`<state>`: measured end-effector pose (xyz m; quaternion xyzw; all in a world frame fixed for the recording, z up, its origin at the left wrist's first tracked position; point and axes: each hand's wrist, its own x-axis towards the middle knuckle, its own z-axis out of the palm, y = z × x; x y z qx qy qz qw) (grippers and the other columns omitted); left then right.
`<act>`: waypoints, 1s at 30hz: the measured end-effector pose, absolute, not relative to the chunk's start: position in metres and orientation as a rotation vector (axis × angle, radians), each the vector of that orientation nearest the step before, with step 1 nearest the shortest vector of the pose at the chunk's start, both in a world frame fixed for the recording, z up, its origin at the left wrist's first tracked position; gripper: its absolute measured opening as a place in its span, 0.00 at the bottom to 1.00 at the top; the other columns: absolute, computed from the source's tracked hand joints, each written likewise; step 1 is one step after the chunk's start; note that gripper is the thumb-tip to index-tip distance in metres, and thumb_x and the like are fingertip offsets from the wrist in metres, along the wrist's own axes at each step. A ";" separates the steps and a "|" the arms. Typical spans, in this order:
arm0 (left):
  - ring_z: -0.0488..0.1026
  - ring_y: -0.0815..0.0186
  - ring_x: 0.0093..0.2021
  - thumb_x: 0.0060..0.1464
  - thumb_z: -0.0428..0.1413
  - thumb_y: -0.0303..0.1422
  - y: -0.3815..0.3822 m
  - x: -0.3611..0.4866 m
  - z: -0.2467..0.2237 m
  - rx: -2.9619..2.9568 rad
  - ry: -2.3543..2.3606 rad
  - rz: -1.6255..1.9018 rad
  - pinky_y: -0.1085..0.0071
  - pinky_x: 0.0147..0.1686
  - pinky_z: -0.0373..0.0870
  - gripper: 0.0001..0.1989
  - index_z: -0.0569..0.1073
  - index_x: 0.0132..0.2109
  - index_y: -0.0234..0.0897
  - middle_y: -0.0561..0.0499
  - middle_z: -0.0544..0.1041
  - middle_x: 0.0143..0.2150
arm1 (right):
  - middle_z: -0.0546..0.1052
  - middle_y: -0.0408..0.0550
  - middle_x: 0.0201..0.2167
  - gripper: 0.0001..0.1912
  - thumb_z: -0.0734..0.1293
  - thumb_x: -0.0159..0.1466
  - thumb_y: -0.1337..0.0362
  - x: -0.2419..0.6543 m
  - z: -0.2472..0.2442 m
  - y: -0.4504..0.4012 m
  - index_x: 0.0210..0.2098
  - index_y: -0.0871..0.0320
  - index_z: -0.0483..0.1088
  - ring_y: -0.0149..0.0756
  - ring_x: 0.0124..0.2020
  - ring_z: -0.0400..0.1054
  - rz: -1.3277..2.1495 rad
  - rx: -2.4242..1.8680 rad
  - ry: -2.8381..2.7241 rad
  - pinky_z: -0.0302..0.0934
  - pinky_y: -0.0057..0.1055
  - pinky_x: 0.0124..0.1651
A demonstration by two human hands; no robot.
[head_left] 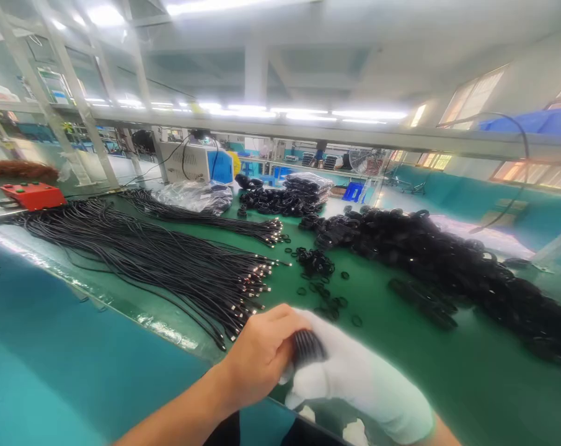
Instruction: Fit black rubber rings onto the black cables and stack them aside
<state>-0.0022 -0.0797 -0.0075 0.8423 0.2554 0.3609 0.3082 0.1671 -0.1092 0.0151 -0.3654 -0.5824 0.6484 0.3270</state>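
Note:
My bare left hand (264, 353) is closed on one side of a coiled black cable (309, 347) at the table's near edge. On the other side, my right hand (349, 378) in a white glove wraps round the same coil. Its turns lie side by side, and the cable ends are hidden by my hands. Just beyond my hands, small black rings (315, 263) lie loose and in a little heap. To the left, long straight black cables (136, 248) are spread in a bundle, with their metal plugs pointing toward the rings.
A big heap of coiled black cables (424, 260) runs along the right of the green table (377, 359). Behind are more coils (280, 201), clear plastic bags (194, 195) and a grey-and-blue box (191, 162). A red box (33, 194) stands at far left, and a metal shelf rail crosses above.

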 end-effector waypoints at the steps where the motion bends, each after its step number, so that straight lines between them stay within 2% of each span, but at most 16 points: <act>1: 0.68 0.69 0.38 0.55 0.45 0.19 -0.080 0.000 -0.007 2.208 0.701 0.957 0.76 0.39 0.64 0.15 0.72 0.42 0.39 0.52 0.72 0.37 | 0.70 0.46 0.35 0.25 0.74 0.47 0.67 0.167 0.011 -0.108 0.44 0.60 0.67 0.38 0.36 0.66 1.689 -0.950 -1.508 0.65 0.36 0.39; 6: 0.69 0.70 0.36 0.53 0.48 0.21 -0.073 0.008 -0.002 2.054 0.905 0.884 0.76 0.37 0.65 0.15 0.73 0.41 0.42 0.54 0.72 0.38 | 0.72 0.51 0.36 0.24 0.72 0.51 0.65 0.170 -0.011 -0.098 0.46 0.62 0.66 0.41 0.36 0.69 1.852 -0.790 -1.265 0.67 0.42 0.38; 10: 0.69 0.71 0.27 0.51 0.51 0.26 -0.059 0.014 -0.002 1.849 0.958 0.758 0.77 0.27 0.65 0.12 0.69 0.44 0.41 0.56 0.71 0.31 | 0.72 0.54 0.36 0.18 0.70 0.56 0.64 0.178 -0.021 -0.090 0.44 0.65 0.68 0.34 0.32 0.69 2.023 -0.592 -1.117 0.68 0.36 0.35; 13: 0.69 0.72 0.24 0.50 0.50 0.26 -0.051 0.019 -0.009 1.764 1.001 0.744 0.77 0.24 0.65 0.09 0.69 0.40 0.39 0.57 0.70 0.28 | 0.72 0.54 0.36 0.15 0.69 0.58 0.64 0.181 -0.029 -0.086 0.43 0.65 0.69 0.31 0.31 0.68 2.020 -0.597 -1.092 0.68 0.35 0.36; 18: 0.68 0.72 0.20 0.46 0.51 0.26 -0.050 0.025 -0.016 1.653 1.038 0.746 0.78 0.19 0.65 0.06 0.67 0.35 0.38 0.57 0.70 0.24 | 0.73 0.55 0.36 0.17 0.70 0.57 0.63 0.181 -0.041 -0.082 0.44 0.65 0.70 0.37 0.34 0.70 1.960 -0.626 -1.126 0.69 0.36 0.35; 25: 0.69 0.71 0.21 0.46 0.52 0.26 -0.051 0.025 -0.013 1.773 1.186 0.714 0.79 0.19 0.63 0.02 0.66 0.28 0.38 0.57 0.70 0.21 | 0.73 0.55 0.36 0.16 0.69 0.58 0.63 0.181 -0.042 -0.080 0.43 0.66 0.71 0.38 0.37 0.69 1.919 -0.682 -1.152 0.68 0.37 0.38; 27: 0.69 0.71 0.20 0.46 0.52 0.26 -0.051 0.026 -0.013 1.739 1.199 0.691 0.78 0.18 0.63 0.03 0.67 0.30 0.38 0.57 0.71 0.22 | 0.73 0.55 0.34 0.15 0.68 0.58 0.63 0.180 -0.043 -0.081 0.42 0.67 0.71 0.38 0.35 0.70 1.908 -0.687 -1.160 0.68 0.38 0.38; 30: 0.69 0.72 0.19 0.44 0.51 0.23 -0.050 0.029 -0.018 1.639 1.209 0.644 0.78 0.17 0.63 0.09 0.68 0.35 0.38 0.57 0.71 0.24 | 0.73 0.53 0.32 0.13 0.68 0.59 0.63 0.178 -0.044 -0.083 0.40 0.67 0.71 0.35 0.32 0.70 1.910 -0.690 -1.149 0.67 0.36 0.37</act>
